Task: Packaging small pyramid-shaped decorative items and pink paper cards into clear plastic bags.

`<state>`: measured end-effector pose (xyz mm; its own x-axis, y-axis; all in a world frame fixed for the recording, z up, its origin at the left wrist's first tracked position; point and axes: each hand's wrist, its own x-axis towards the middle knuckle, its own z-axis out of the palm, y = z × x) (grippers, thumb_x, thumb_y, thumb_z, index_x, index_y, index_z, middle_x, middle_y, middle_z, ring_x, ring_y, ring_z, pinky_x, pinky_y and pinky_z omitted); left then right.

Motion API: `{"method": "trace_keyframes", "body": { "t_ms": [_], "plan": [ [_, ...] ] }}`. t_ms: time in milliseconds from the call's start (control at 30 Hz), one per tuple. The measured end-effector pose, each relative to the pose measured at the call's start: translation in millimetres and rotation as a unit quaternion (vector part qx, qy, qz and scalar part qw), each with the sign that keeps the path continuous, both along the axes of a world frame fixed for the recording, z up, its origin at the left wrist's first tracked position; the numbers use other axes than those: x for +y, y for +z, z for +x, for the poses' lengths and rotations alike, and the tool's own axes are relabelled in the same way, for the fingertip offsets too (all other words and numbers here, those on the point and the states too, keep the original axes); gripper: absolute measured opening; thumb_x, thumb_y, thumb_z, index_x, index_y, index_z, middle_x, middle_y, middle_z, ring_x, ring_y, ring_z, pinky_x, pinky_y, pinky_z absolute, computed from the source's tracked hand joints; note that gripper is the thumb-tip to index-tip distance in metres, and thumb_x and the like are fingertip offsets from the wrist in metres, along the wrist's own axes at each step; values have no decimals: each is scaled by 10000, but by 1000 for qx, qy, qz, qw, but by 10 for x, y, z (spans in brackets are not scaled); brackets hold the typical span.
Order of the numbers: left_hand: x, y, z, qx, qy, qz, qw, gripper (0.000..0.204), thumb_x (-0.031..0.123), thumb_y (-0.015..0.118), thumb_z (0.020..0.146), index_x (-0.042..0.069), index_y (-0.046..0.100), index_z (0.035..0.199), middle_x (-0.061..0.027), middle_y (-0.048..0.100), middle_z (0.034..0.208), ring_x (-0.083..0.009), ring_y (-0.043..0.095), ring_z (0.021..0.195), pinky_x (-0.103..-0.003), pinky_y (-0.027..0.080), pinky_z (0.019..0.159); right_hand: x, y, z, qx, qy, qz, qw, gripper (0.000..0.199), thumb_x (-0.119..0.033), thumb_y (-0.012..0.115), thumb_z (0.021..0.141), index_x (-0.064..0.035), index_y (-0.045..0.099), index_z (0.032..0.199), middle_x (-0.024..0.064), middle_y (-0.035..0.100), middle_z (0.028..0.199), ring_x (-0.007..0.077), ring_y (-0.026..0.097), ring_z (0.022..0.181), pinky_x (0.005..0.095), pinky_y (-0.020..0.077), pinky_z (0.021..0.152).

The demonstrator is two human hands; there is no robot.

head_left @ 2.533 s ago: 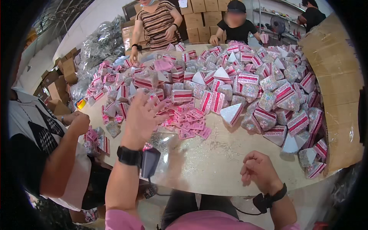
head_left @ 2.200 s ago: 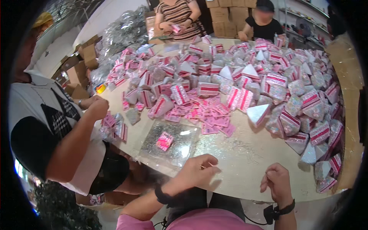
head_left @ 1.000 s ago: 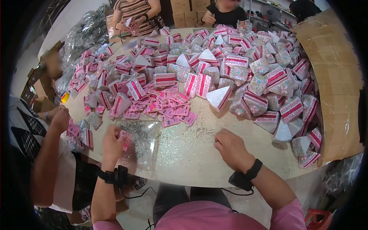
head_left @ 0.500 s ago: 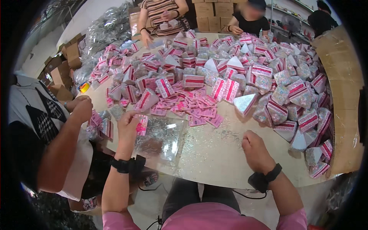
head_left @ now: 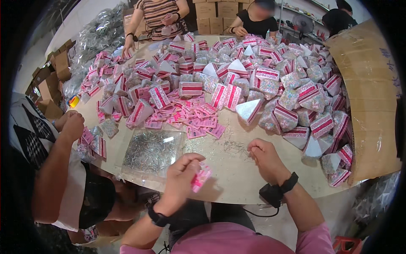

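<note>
Left grip [head_left: 180,174], pink card [head_left: 202,177] in pinch

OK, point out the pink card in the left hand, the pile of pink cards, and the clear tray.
Held pink card [head_left: 202,177], head view: middle of its visible face.
Pile of pink cards [head_left: 198,116], head view: a card near the middle.
Clear tray [head_left: 179,146], head view: right rim.

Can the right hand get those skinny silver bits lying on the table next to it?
Probably yes. The right hand is right beside the thin silvery bits, and nothing seems to stand between them. The left hand, holding pink card, is off to the left, out of the way.
</note>
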<state>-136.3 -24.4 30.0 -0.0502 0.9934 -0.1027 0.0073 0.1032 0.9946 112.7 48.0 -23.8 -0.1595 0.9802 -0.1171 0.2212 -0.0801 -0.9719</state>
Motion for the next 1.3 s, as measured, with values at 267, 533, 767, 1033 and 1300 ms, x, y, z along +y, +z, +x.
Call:
{"method": "trace_keyframes", "body": {
  "t_ms": [267,533,767,1033,1300],
  "plan": [
    [212,-496,440,-70,-78,39,994,204,109,487,944,-4,622,1048,34,545,768,-25,463,670,-187,399,606,-124,150,-7,-105,53,245,962,96,-57,528,819,-15,590,879,81,536,698,211,530,640,319,433,586],
    [258,-407,445,9,-97,21,995,226,113,485,934,-22,609,1065,8,577,833,-42,501,720,-191,414,642,-414,498,-212,-304,102,397,860,32,-62,576,784,-37,557,787,124,505,770,310,553,722,400,458,627],
    [272,-447,479,40,-108,25,993,237,117,501,923,-33,595,1080,-12,596,855,-52,528,749,-212,438,674,-413,449,-300,-242,107,345,900,44,-26,595,743,-15,594,785,129,532,728,308,556,672,373,448,595],
    [315,-545,441,33,-132,-17,991,232,117,511,898,-41,592,1047,-33,608,851,-58,535,728,-214,433,638,-298,514,-188,-69,210,113,969,95,-56,610,772,3,659,828,61,611,746,118,552,682,264,431,619],
    [275,-298,410,-19,-177,-106,978,322,122,505,861,-30,569,1138,-52,611,898,-90,557,785,-229,445,666,-293,618,-131,28,192,-25,981,99,-70,607,804,-2,667,843,-24,565,655,42,489,599,206,362,534]
  ]
}}
